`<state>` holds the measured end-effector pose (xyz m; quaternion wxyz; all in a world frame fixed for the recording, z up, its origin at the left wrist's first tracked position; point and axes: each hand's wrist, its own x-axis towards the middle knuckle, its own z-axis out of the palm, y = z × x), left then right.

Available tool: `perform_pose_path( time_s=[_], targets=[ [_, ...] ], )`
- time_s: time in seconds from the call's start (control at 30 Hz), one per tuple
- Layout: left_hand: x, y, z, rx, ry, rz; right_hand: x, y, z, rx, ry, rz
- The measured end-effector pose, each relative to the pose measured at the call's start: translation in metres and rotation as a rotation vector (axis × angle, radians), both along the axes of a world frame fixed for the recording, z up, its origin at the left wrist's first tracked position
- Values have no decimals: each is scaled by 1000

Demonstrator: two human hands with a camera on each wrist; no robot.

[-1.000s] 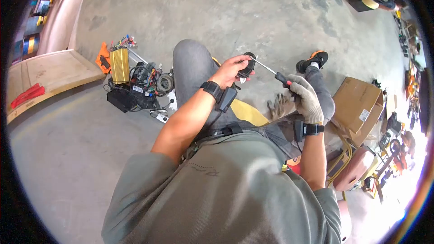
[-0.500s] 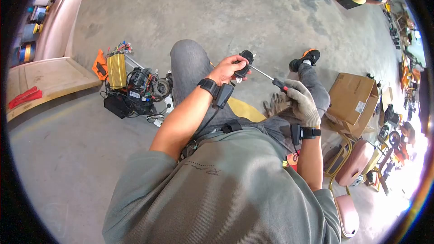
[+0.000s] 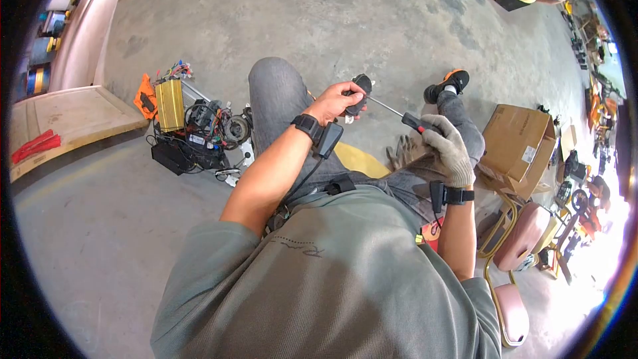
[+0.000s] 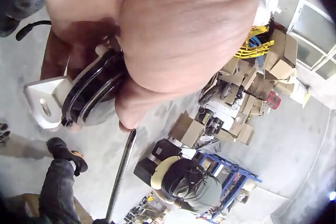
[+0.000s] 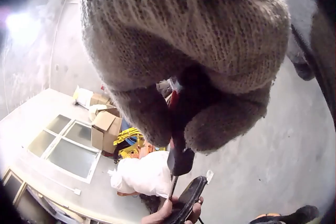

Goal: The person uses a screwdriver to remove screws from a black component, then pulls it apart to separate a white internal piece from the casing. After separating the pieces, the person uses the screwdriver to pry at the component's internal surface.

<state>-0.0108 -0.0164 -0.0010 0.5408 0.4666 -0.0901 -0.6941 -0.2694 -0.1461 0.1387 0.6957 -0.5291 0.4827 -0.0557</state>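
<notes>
My bare left hand grips a round black part between thumb and fingers, above the floor between my legs. A pale slotted bracket sticks out from this part. My right hand, in a knitted glove, holds a screwdriver by its black and red handle. The shaft points left toward the black part, and its tip reaches right to my left thumb at the part's edge. In the right wrist view, the gloved fingers curl around the handle and hide much of it.
Another glove lies near my right thigh. On the left are a gold metal box, tangled cables and a wooden board with a red cloth. A cardboard box stands to the right, near padded seats. Another person sits farther off.
The black part has turned in my left hand and sits slightly lower and left. My right hand and the screwdriver have shifted slightly down. The head view has tilted a little.
</notes>
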Motion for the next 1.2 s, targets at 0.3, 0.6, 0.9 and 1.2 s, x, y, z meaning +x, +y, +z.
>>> perform_pose_path(
  time_s=[0.3, 0.6, 0.9, 1.2],
  targets=[
    [-3, 0, 7, 26, -296, -169, 7, 0, 23, -248, 121, 176],
    [-6, 1, 23, -41, -257, -88, 8, 9, 16, -332, 135, 105],
    [-9, -3, 1, 65, -391, 1, 1, 8, 12, -241, 45, -24],
    [-9, 2, -26, -16, -977, -115, 4, 11, 16, -231, 48, -15]
  ],
)
